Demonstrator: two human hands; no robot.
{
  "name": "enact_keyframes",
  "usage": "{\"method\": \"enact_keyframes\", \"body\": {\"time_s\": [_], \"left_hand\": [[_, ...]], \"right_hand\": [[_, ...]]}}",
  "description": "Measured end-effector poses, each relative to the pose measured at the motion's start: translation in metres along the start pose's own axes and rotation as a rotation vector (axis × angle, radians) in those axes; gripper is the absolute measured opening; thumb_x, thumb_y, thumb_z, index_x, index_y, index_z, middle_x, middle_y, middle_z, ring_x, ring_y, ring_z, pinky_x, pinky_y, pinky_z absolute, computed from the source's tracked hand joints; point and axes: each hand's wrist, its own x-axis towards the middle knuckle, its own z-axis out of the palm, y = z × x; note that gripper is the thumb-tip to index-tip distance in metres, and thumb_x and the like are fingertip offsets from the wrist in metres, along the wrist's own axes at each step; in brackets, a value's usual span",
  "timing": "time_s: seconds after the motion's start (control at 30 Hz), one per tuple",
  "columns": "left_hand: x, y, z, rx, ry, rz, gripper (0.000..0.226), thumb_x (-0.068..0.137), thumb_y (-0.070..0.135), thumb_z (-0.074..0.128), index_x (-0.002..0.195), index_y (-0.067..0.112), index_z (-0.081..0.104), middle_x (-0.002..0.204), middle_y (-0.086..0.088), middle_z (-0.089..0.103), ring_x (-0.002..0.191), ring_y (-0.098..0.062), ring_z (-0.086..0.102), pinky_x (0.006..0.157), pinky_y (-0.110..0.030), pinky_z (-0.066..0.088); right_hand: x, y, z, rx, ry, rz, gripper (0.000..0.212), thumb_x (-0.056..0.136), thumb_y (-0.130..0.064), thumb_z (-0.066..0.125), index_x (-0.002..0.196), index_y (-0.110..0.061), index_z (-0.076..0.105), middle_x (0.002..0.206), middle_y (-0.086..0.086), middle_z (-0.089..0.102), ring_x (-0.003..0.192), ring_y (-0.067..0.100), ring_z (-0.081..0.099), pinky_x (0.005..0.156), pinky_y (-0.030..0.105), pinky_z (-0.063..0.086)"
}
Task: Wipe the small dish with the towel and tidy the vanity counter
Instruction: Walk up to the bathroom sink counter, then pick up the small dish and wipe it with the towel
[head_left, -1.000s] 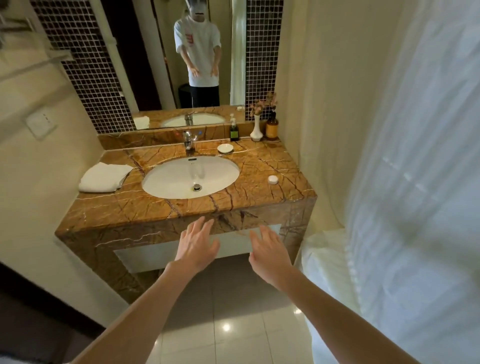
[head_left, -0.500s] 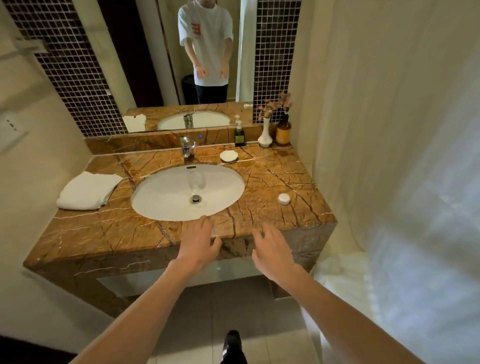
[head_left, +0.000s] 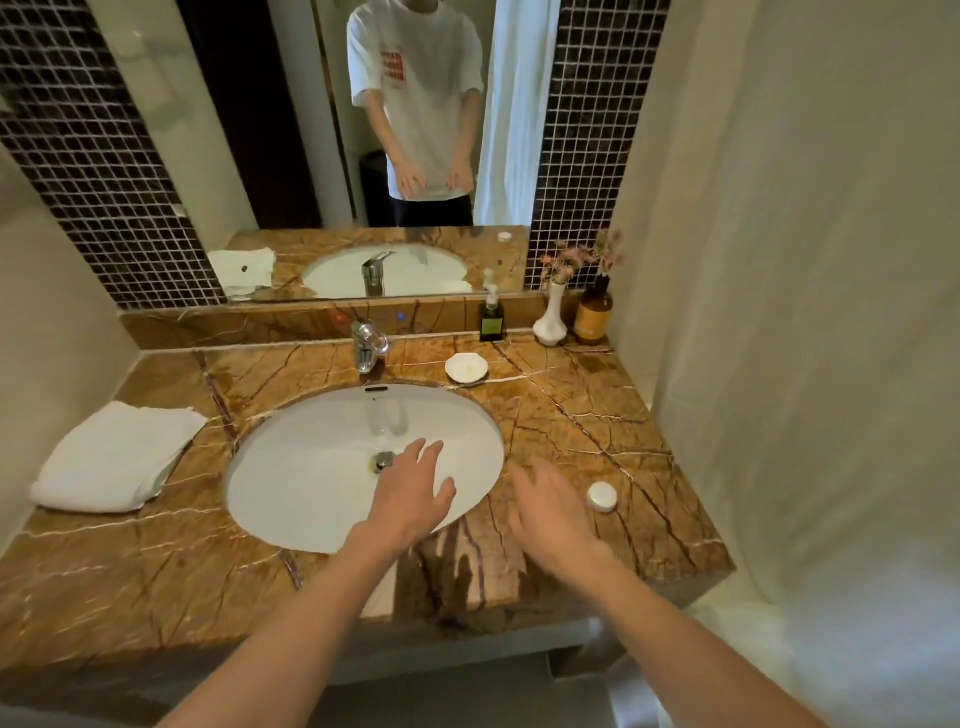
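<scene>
A small white dish (head_left: 466, 367) sits on the brown marble counter (head_left: 571, 415) behind the sink, right of the tap. A folded white towel (head_left: 117, 457) lies at the counter's left end. My left hand (head_left: 410, 499) hovers over the front of the white basin (head_left: 311, 467), fingers spread, holding nothing. My right hand (head_left: 550, 514) is above the counter just right of the basin, also spread and empty, slightly blurred. A small round white jar (head_left: 602, 497) stands close to its right.
A chrome tap (head_left: 369, 343) rises behind the basin. At the back right stand a dark green pump bottle (head_left: 491, 319), a white vase with dried flowers (head_left: 551, 319) and an amber bottle (head_left: 593, 317). A white curtain (head_left: 805, 338) hangs along the right. A mirror (head_left: 363, 156) covers the wall.
The view has come closer to the counter. Both hands have moved forward, from in front of the counter edge to above the basin and counter top.
</scene>
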Motion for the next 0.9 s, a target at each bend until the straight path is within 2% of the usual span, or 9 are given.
{"method": "enact_keyframes", "body": {"time_s": [0.13,0.37,0.43,0.5,0.57,0.73,0.8,0.9], "left_hand": [[0.043,0.001,0.002,0.002,-0.012,-0.009,0.059,0.092,0.041,0.044,0.145,0.018,0.031,0.154,-0.012,0.031,0.14,-0.029,0.031,0.112,-0.046,0.029],[0.122,0.008,0.014,-0.061,-0.034,-0.105,0.059,0.092,0.04,0.045,0.146,0.022,0.028,0.156,-0.007,0.025,0.133,-0.03,0.042,0.106,-0.048,0.041],[0.144,0.008,0.017,-0.08,-0.04,-0.161,0.059,0.092,0.04,0.045,0.146,0.022,0.028,0.157,-0.006,0.025,0.133,-0.03,0.041,0.106,-0.048,0.04],[0.164,0.009,0.018,-0.112,-0.02,-0.2,0.056,0.093,0.036,0.045,0.145,0.019,0.031,0.154,-0.007,0.03,0.134,-0.028,0.04,0.108,-0.044,0.038],[0.185,0.012,0.019,-0.146,0.037,-0.231,0.052,0.093,0.03,0.047,0.142,0.015,0.037,0.148,-0.009,0.04,0.131,-0.026,0.042,0.108,-0.041,0.036],[0.214,0.014,0.031,-0.224,0.093,-0.33,0.042,0.093,0.019,0.05,0.134,0.009,0.047,0.128,-0.014,0.052,0.117,-0.027,0.051,0.101,-0.039,0.04],[0.224,0.013,0.037,-0.299,0.087,-0.383,0.04,0.093,0.019,0.05,0.132,0.009,0.049,0.12,-0.013,0.056,0.106,-0.025,0.056,0.093,-0.034,0.042],[0.244,0.012,0.048,-0.412,0.129,-0.459,0.036,0.093,0.018,0.051,0.127,0.007,0.054,0.094,-0.004,0.062,0.081,-0.016,0.057,0.077,-0.026,0.042]], "right_hand": [[0.044,0.018,-0.001,-0.001,-0.027,-0.003,0.05,0.091,-0.02,0.045,0.139,-0.012,0.037,0.141,0.018,0.042,0.13,0.034,0.037,0.11,0.042,0.032],[0.134,0.052,0.012,0.025,-0.071,-0.023,0.052,0.093,-0.021,0.048,0.142,-0.014,0.035,0.146,0.016,0.039,0.135,0.033,0.034,0.112,0.043,0.028],[0.16,0.06,0.014,0.056,-0.078,-0.036,0.054,0.091,-0.023,0.051,0.143,-0.015,0.035,0.144,0.015,0.042,0.133,0.032,0.037,0.11,0.042,0.032],[0.187,0.067,0.015,0.09,-0.086,-0.06,0.049,0.089,-0.022,0.051,0.137,-0.015,0.041,0.137,0.014,0.046,0.127,0.032,0.041,0.105,0.041,0.036],[0.216,0.076,0.016,0.108,-0.097,-0.09,0.04,0.09,-0.02,0.049,0.129,-0.014,0.045,0.129,0.013,0.048,0.121,0.032,0.044,0.1,0.04,0.038],[0.265,0.093,0.024,0.178,-0.163,-0.109,0.044,0.094,-0.017,0.045,0.138,-0.011,0.041,0.13,0.013,0.051,0.117,0.031,0.049,0.098,0.041,0.042],[0.28,0.096,0.03,0.217,-0.205,-0.109,0.045,0.095,-0.017,0.045,0.139,-0.011,0.041,0.128,0.014,0.052,0.115,0.032,0.05,0.094,0.042,0.044],[0.311,0.097,0.04,0.25,-0.252,-0.081,0.048,0.093,-0.012,0.046,0.141,-0.014,0.041,0.131,0.012,0.053,0.119,0.031,0.05,0.097,0.042,0.044]]}}
